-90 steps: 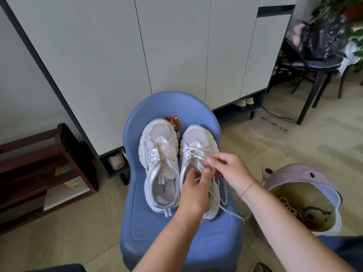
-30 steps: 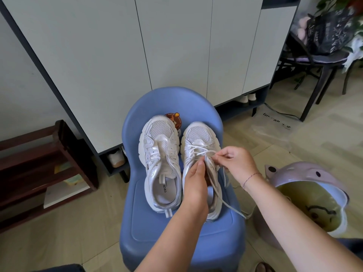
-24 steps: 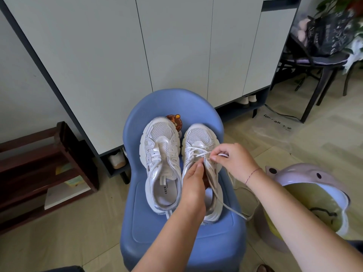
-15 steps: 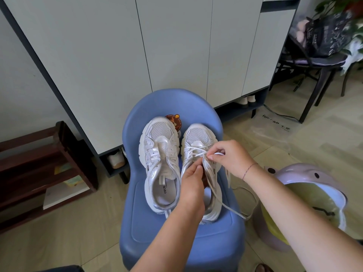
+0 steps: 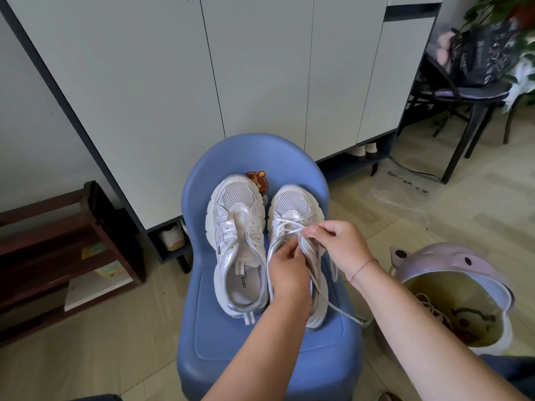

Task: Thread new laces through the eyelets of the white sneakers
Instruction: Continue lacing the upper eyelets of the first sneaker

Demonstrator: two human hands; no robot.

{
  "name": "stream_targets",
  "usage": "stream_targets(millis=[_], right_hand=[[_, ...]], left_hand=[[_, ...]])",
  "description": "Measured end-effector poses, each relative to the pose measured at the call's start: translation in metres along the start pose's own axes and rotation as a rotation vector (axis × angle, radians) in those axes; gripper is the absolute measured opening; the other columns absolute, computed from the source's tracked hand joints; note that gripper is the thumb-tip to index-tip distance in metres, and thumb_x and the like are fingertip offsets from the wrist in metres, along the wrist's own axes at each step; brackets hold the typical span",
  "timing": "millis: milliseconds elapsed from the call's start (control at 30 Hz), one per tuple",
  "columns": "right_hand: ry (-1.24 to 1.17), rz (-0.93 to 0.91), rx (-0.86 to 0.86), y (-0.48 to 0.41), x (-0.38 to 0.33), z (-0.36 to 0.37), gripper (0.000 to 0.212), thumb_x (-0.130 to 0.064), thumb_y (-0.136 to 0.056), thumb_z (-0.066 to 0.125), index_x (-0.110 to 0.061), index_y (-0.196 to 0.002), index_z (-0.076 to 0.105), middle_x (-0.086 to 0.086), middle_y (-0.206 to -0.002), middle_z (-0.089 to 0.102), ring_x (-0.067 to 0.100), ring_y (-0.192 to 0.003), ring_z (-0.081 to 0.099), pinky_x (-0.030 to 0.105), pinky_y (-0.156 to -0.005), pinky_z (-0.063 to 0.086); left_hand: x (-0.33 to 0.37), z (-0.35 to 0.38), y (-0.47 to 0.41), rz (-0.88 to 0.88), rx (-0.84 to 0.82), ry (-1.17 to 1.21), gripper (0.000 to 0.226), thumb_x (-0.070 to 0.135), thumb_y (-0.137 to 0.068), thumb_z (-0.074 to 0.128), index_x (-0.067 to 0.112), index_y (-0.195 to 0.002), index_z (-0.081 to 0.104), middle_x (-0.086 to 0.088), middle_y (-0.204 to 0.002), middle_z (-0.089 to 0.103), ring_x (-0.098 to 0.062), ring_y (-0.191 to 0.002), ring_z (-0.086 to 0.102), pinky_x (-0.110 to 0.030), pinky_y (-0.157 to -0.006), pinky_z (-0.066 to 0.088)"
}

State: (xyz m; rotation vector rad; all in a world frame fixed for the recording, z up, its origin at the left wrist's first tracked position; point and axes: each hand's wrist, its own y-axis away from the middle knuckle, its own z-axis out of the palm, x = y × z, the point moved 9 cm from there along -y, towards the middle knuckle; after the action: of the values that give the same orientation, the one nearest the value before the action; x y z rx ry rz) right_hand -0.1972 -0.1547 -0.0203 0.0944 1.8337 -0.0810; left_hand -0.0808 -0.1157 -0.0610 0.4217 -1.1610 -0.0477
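Two white sneakers stand side by side on a blue plastic chair [image 5: 269,357], toes towards the cabinet. The left sneaker [image 5: 236,241] has no lace in it. The right sneaker [image 5: 292,209] has a white lace [image 5: 285,227] crossed through its front eyelets, with a loose end [image 5: 338,309] trailing over the seat's right edge. My left hand [image 5: 288,273] rests on the right sneaker's tongue and pinches the lace there. My right hand [image 5: 338,246] pinches the lace at the shoe's right eyelets.
A grey-white cabinet [image 5: 231,68] stands right behind the chair. A dark wooden shoe rack [image 5: 66,256] is at the left. A lilac bin [image 5: 451,296] with old laces inside sits on the floor at the right. A black chair [image 5: 469,111] stands at the far right.
My right hand has shifted forward along the right sneaker to a higher eyelet, drawing the lace. My left hand has stayed on the tongue, and the loose end lies shorter on the seat.
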Motion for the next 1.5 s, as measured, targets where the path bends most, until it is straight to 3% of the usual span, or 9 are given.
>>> stream_targets(millis=[133, 333, 567, 733, 867, 1100, 1333, 1400, 1500], right_hand=[[-0.104, 0.048, -0.05, 0.011, 0.001, 0.0, 0.026, -0.015, -0.095, 0.05, -0.016, -0.09, 0.075, 0.002, -0.091, 0.074, 0.011, -0.086, 0.066, 0.02, -0.078, 0.05], [-0.218, 0.062, -0.094, 0.024, 0.007, 0.005, 0.015, -0.022, -0.089, 0.062, -0.021, -0.101, 0.071, -0.006, -0.104, 0.07, 0.008, -0.101, 0.063, 0.015, -0.084, 0.046], [-0.19, 0.02, -0.023, 0.027, 0.014, 0.009, 0.034, -0.016, -0.07, 0.082, -0.028, -0.098, 0.067, -0.008, -0.103, 0.069, 0.01, -0.096, 0.063, 0.026, -0.087, 0.051], [-0.118, -0.039, 0.058, 0.03, 0.013, -0.002, 0.024, -0.014, -0.083, 0.067, -0.031, -0.101, 0.068, -0.016, -0.105, 0.068, 0.0, -0.1, 0.061, 0.02, -0.089, 0.048], [-0.085, -0.045, 0.134, 0.032, 0.016, -0.008, 0.021, -0.013, -0.087, 0.061, -0.027, -0.101, 0.07, -0.018, -0.092, 0.069, -0.003, -0.084, 0.063, 0.007, -0.074, 0.046], [-0.048, -0.088, 0.137, 0.031, 0.015, -0.002, 0.019, -0.021, -0.085, 0.065, -0.033, -0.099, 0.07, -0.005, -0.109, 0.066, 0.003, -0.101, 0.06, 0.022, -0.092, 0.046], [-0.004, -0.032, 0.19, 0.037, 0.019, -0.006, 0.023, -0.029, -0.08, 0.071, -0.025, -0.102, 0.065, -0.003, -0.11, 0.058, -0.002, -0.093, 0.052, 0.008, -0.071, 0.038], [-0.027, -0.002, 0.208, 0.037, 0.022, -0.004, 0.029, -0.028, -0.078, 0.075, -0.021, -0.102, 0.061, -0.001, -0.108, 0.058, 0.004, -0.092, 0.052, 0.012, -0.071, 0.039], [-0.054, 0.027, 0.206, 0.036, 0.027, 0.003, 0.029, -0.027, -0.074, 0.078, -0.022, -0.097, 0.061, 0.002, -0.107, 0.06, 0.013, -0.095, 0.056, 0.02, -0.076, 0.042]], left_hand=[[0.001, -0.004, -0.003, 0.017, 0.047, -0.072, 0.013, 0.003, -0.092, 0.059, 0.009, -0.093, 0.07, -0.006, -0.078, 0.069, -0.011, -0.063, 0.058, -0.02, -0.062, 0.048], [0.0, -0.01, 0.002, 0.006, 0.131, -0.058, 0.013, 0.006, -0.093, 0.058, 0.012, -0.084, 0.066, -0.003, -0.073, 0.068, -0.013, -0.063, 0.059, -0.017, -0.056, 0.048], [-0.002, -0.008, 0.007, -0.084, 0.093, 0.079, 0.016, -0.003, -0.093, 0.052, 0.003, -0.102, 0.065, -0.012, -0.085, 0.069, -0.013, -0.064, 0.062, -0.017, -0.057, 0.052], [-0.008, -0.008, 0.008, -0.156, 0.06, 0.105, 0.01, 0.008, -0.095, 0.056, 0.006, -0.09, 0.065, -0.01, -0.078, 0.067, -0.016, -0.064, 0.061, -0.025, -0.063, 0.052], [-0.006, -0.016, 0.021, -0.169, 0.02, 0.024, 0.015, 0.01, -0.095, 0.056, 0.009, -0.082, 0.063, -0.012, -0.08, 0.061, -0.021, -0.074, 0.056, -0.026, -0.073, 0.049], [0.033, -0.062, 0.046, -0.105, -0.02, -0.034, 0.015, 0.006, -0.095, 0.053, 0.001, -0.091, 0.066, -0.005, -0.071, 0.071, -0.009, -0.064, 0.065, -0.016, -0.064, 0.054], [0.102, -0.157, 0.018, -0.009, 0.186, 0.28, 0.022, 0.005, -0.099, 0.044, 0.005, -0.083, 0.059, -0.002, -0.061, 0.066, -0.002, -0.05, 0.061, -0.013, -0.052, 0.052], [0.123, -0.175, 0.019, 0.145, 0.266, 0.102, 0.014, 0.009, -0.097, 0.051, 0.009, -0.088, 0.062, -0.006, -0.077, 0.065, -0.005, -0.057, 0.061, -0.017, -0.055, 0.051], [0.151, -0.158, 0.042, 0.516, 0.407, -0.597, 0.019, 0.014, -0.089, 0.064, 0.023, -0.106, 0.062, 0.001, -0.101, 0.062, -0.011, -0.082, 0.057, -0.023, -0.073, 0.043]])
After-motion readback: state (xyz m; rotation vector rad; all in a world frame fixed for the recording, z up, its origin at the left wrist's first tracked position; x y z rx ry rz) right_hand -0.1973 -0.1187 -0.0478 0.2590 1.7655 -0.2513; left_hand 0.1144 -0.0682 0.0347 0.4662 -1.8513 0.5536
